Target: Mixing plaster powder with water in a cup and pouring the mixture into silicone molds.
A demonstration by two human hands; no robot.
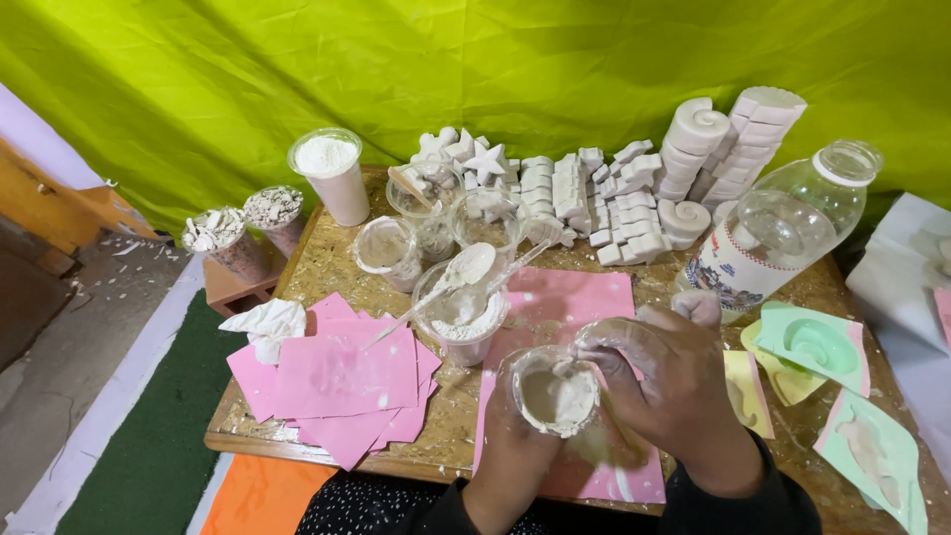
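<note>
Cradling a clear plastic cup [555, 394] of thick white paste in the left hand [515, 446]; right hand [664, 381] fingers pinching closed inside its rim, above the worktop [327, 267].

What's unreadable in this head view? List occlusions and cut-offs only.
- Left hand: mostly hidden behind the plastic cup it holds.
- Right hand fingertips: inside the cup rim; no tool can be made out.
- Green mould: cut off by the right edge.
- Large clear bottle: its base is hidden behind the right hand.
</note>
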